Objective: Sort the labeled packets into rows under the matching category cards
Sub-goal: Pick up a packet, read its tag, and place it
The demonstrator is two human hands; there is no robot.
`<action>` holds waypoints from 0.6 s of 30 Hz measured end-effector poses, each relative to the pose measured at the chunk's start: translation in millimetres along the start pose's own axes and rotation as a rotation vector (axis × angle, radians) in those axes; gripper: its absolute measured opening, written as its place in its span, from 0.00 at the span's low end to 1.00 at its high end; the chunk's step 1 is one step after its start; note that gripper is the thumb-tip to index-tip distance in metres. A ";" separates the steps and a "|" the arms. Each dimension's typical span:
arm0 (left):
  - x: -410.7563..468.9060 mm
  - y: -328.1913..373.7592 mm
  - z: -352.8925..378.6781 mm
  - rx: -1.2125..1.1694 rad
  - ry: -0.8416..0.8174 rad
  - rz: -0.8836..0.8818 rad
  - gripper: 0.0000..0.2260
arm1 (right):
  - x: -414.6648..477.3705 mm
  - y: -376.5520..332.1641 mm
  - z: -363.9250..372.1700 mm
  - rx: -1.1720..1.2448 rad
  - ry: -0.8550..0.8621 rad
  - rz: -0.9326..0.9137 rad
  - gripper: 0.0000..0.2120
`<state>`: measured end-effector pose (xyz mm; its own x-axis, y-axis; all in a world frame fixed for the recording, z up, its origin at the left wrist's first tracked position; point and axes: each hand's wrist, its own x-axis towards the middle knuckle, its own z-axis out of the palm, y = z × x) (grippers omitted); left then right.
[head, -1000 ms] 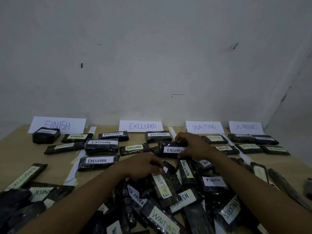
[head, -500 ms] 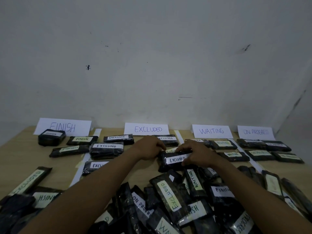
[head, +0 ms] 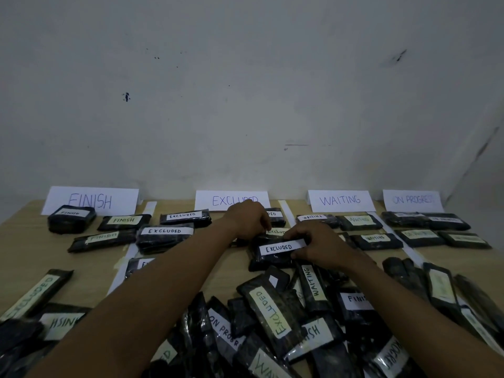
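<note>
The right hand (head: pixel 321 248) pinches the right end of a black packet (head: pixel 272 259), thumb at the near edge, fingers over the far one. The packet has a glossy, crinkled dark wrap with a white strip across it reading EXCLUDED in black capitals. It lies on the wooden table (head: pixel 32 241) below the EXCLUDED card (head: pixel 207 200), right at the far edge of the unsorted pile (head: pixel 272 312). The left hand (head: pixel 245 221) curls down at its far-left corner; whether it is gripping or only touching, there is no telling.

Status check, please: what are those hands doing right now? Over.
Left hand, right hand both grip EXCLUDED packet. Packet below EXCLUDED card. Unsorted pile crowds its near side.
</note>
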<state>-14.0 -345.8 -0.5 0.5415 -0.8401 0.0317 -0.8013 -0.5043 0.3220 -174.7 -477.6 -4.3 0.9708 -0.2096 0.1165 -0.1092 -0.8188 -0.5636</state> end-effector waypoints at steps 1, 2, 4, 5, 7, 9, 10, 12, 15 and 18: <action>-0.1 -1.1 0.3 -0.006 0.003 -0.003 0.08 | 0.5 0.2 0.6 -0.002 0.006 0.003 0.17; -0.1 -2.7 1.0 -0.016 0.007 -0.004 0.08 | 1.2 0.9 1.3 0.001 0.020 0.007 0.17; -0.8 -6.7 3.0 -0.054 0.014 -0.007 0.07 | 1.3 1.1 3.7 0.002 0.056 0.008 0.16; -2.2 -8.4 3.6 -0.080 0.020 -0.008 0.06 | 1.5 1.3 5.3 -0.004 0.067 0.003 0.15; -5.9 -10.7 4.8 -0.146 0.043 -0.008 0.07 | 1.1 0.7 7.1 -0.018 0.075 -0.002 0.15; -12.5 -11.4 4.8 -0.230 0.091 -0.006 0.07 | -1.4 -2.1 5.3 -0.035 0.095 -0.008 0.15; -17.1 -10.0 3.5 -0.267 0.117 0.000 0.07 | -3.6 -3.2 3.5 -0.040 0.108 -0.009 0.14; -28.9 -4.3 0.3 -0.319 0.154 0.032 0.06 | -11.6 -6.6 -1.8 -0.037 0.124 0.017 0.14; -49.6 10.0 -3.4 -0.342 0.165 0.111 0.05 | -30.3 -16.5 -11.9 -0.073 0.008 0.132 0.18; -66.1 23.4 1.6 -0.313 0.111 0.175 0.06 | -43.7 -25.6 -17.5 -0.238 -0.203 0.218 0.28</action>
<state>-68.9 -302.4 3.5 0.4416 -0.8725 0.2091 -0.7766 -0.2551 0.5761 -218.0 -456.8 19.3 0.9392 -0.3023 -0.1628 -0.3414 -0.8728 -0.3489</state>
